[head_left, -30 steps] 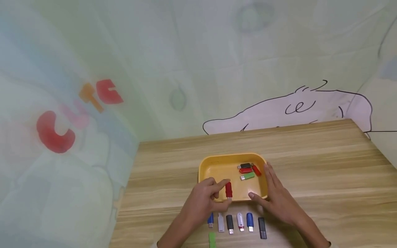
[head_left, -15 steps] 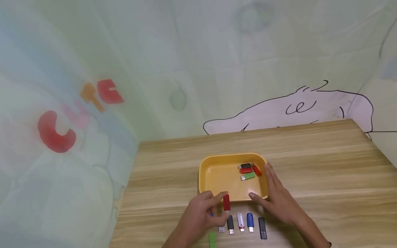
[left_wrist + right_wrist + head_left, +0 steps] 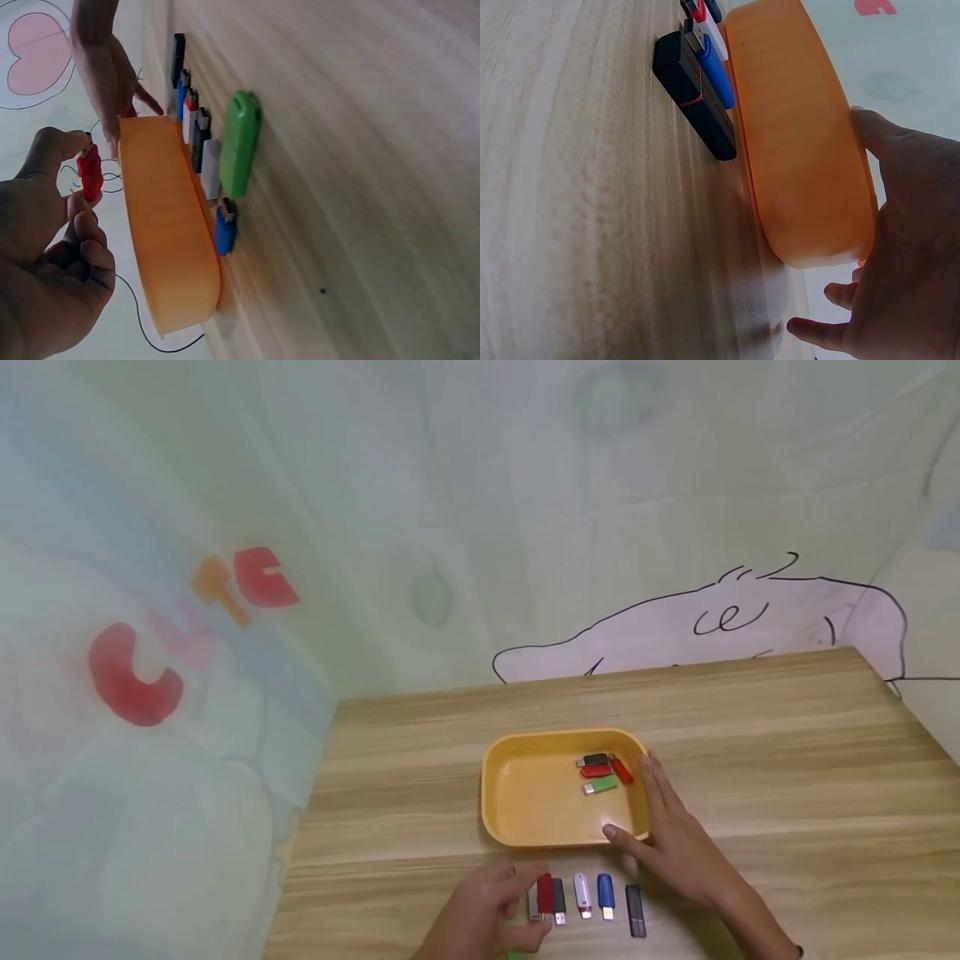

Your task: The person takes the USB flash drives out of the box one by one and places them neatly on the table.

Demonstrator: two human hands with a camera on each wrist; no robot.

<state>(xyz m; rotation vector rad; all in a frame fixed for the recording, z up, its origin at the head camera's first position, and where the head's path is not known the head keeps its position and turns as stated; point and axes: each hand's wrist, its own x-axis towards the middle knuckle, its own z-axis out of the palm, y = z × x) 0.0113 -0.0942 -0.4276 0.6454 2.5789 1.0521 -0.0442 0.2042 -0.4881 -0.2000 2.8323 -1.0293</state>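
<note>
Low in my head view, I see the left hand (image 3: 480, 917) pinching a red USB stick (image 3: 545, 894) between thumb and finger, above a row of sticks (image 3: 581, 893) on the table (image 3: 757, 752). Farther out, the right hand (image 3: 678, 843) lies with fingers extended against the right side of a yellow tray (image 3: 536, 802) holding four more sticks (image 3: 602, 786).

Partly covered, partly cropped

In the head view the blurred left hand (image 3: 480, 912) all but hides the leftmost blue USB stick (image 3: 225, 228) and a green stick (image 3: 241, 144). The red stick (image 3: 545, 893) overlaps a silver stick (image 3: 533, 905) and a dark stick (image 3: 559, 900). The desk (image 3: 390, 793) loses its near edge and near corners to the frame. The left wrist view conceals the inside of the tray (image 3: 166, 225) behind its wall.
</note>
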